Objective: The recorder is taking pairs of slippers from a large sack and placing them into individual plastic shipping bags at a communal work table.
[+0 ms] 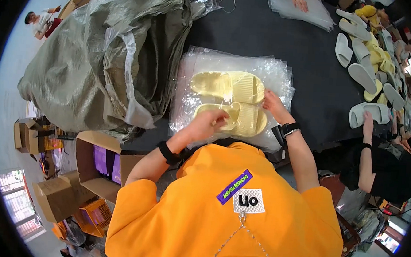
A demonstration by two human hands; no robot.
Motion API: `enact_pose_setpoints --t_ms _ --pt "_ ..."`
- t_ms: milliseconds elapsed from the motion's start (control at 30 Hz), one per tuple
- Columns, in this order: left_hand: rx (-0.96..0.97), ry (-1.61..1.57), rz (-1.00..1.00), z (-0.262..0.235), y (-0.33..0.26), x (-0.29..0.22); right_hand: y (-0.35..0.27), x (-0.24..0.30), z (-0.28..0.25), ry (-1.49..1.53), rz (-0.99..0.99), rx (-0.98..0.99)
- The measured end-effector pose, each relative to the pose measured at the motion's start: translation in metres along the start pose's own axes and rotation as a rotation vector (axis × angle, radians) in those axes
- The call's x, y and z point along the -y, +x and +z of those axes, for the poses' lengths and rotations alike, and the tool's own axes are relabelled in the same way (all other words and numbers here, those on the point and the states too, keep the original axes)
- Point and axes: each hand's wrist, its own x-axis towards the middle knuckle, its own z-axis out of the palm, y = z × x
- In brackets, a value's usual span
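Note:
A pair of pale yellow slide slippers lies side by side on a stack of clear plastic bags (186, 63). Glossy clear film shows over parts of them; I cannot tell whether both are fully inside a bag. My left hand (208, 124) is closed in a pinch above the heel end of the near slipper (253, 122), and what it pinches is too small to make out. At the toe of the far slipper (224, 85), my right hand (275, 107) grips the rounded end with bent fingers. Both slippers have their toes to the right.
A large grey-green woven sack (92, 60) covers the table's left side. More clear bags (302, 12) lie at the far edge under another person's hand. Loose slippers (361, 77) are heaped on the right, where a co-worker's hand touches a pale slipper (357, 114). Cardboard boxes (101, 185) stand lower left.

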Motion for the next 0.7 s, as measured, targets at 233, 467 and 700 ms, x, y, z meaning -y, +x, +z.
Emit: enact_pose_setpoints --t_ms 233,467,700 --pt "-0.677 0.198 -0.120 -0.044 -0.024 0.054 -0.007 0.006 0.025 -0.069 -0.019 -0.091" --pt "-0.876 -0.596 -0.602 -0.048 -0.050 0.043 0.002 0.001 0.028 -0.116 -0.028 -0.170" --pt "-0.748 -0.899 -0.372 -0.064 -0.062 0.070 0.007 0.007 0.034 -0.143 -0.129 -0.230"
